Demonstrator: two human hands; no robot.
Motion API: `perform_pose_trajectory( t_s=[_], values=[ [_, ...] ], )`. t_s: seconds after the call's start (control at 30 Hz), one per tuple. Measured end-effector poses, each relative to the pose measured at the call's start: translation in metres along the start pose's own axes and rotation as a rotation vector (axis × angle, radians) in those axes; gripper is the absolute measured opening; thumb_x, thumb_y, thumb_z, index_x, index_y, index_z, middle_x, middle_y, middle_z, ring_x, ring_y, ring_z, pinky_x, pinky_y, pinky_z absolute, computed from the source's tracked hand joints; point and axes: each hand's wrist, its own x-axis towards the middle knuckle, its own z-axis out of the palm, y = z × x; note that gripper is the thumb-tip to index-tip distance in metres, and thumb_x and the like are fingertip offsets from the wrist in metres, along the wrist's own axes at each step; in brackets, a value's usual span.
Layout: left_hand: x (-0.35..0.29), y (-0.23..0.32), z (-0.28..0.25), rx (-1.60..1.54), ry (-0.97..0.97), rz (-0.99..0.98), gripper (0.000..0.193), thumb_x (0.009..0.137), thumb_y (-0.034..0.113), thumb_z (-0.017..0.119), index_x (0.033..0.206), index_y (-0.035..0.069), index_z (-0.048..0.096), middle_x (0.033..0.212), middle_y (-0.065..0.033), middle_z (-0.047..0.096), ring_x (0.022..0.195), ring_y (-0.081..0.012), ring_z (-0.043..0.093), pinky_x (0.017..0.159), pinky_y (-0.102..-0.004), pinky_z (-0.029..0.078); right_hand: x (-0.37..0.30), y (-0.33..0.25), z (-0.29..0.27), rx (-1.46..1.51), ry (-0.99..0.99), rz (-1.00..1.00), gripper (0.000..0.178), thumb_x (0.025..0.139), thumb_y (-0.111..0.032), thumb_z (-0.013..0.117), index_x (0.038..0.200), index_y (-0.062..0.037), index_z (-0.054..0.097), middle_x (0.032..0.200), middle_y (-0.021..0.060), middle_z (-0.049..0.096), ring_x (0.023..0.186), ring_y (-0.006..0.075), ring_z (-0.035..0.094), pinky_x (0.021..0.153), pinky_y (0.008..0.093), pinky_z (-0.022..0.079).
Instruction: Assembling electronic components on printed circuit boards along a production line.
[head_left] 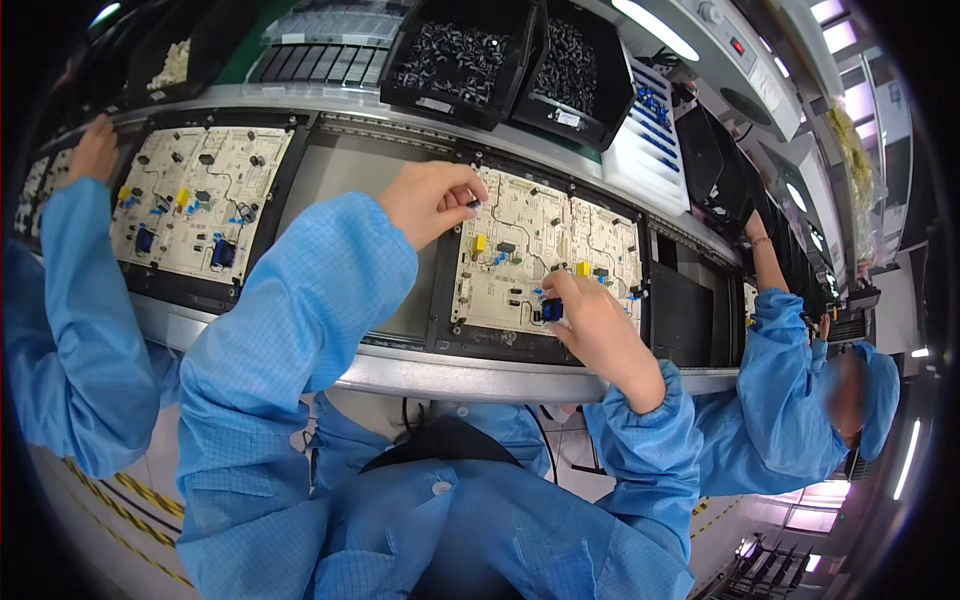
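Observation:
A pale circuit board panel [535, 215] lies in a black carrier frame [443, 300] in front of me. At the panel's far left corner my left hand [425, 203] is closed, thumb and forefinger pinching a small black component [474, 204]. Whether that part touches the board I cannot tell. Over the near middle of the panel, my right hand [605, 328] has its fingers and thumb closed around a dark blue block-shaped component [551, 309], which sits at the board's surface. Yellow block components [480, 243] and small black parts stand elsewhere on the panel.
Black bins [455, 60] of small components stand behind the line, beside a white tray [640, 135] with blue parts. Another populated panel [185, 225] lies to the left. A co-worker's arm [90, 300] reaches in at left, another person [800, 390] works at right. A metal rail [450, 378] runs in front.

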Motion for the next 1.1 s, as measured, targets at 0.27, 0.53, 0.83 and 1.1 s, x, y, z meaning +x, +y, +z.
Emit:
perform_pose_trajectory(
  t_s=[0.27, 0.53, 0.83, 1.1],
  values=[
    [-0.013, 0.015, 0.02, 0.005, -0.033, 0.105, 0.017, 0.073, 0.004, 0.066, 0.089, 0.005, 0.06, 0.077, -0.0076, 0.059, 0.07, -0.0171, 0.059, 0.064, -0.0273, 0.05, 0.126, 0.056, -0.073, -0.089, 0.344, -0.162, 0.015, 0.074, -0.006, 0.06, 0.087, -0.0003, 0.056, 0.072, 0.0132, 0.059, 0.066, 0.0252, 0.059, 0.06, 0.0325, 0.045],
    [-0.029, 0.01, 0.048, 0.348, 0.028, 0.453, 0.027, 0.067, 0.002, 0.055, 0.094, 0.005, 0.054, 0.087, -0.0069, 0.053, 0.09, -0.0242, 0.052, 0.079, -0.0306, 0.046, 0.26, 0.139, -0.038, -0.032, 0.41, 0.164, 0.015, 0.069, -0.012, 0.067, 0.081, -0.0026, 0.064, 0.072, 0.014, 0.063, 0.071, 0.0236, 0.063, 0.066, 0.0316, 0.048],
    [-0.03, 0.036, 0.062, 0.168, -0.156, 0.351, 0.021, 0.073, 0.012, 0.065, 0.092, 0.006, 0.056, 0.086, -0.0071, 0.055, 0.087, -0.0237, 0.054, 0.08, -0.0323, 0.045, 0.249, 0.14, -0.053, -0.169, 0.56, 0.096, 0.018, 0.066, -0.015, 0.068, 0.073, 0.0006, 0.065, 0.075, 0.0197, 0.062, 0.076, 0.0329, 0.062, 0.068, 0.0382, 0.049],
    [-0.02, 0.058, 0.102, 0.214, -0.202, 0.432, 0.02, 0.073, 0.02, 0.067, 0.087, 0.009, 0.059, 0.086, -0.0036, 0.054, 0.089, -0.0204, 0.051, 0.078, -0.0316, 0.041, 0.144, 0.148, -0.085, 0.4, 0.797, 0.095, 0.019, 0.071, -0.015, 0.068, 0.082, 0.0001, 0.063, 0.07, 0.0062, 0.065, 0.062, 0.0108, 0.06, 0.06, 0.0217, 0.047]
  ],
)
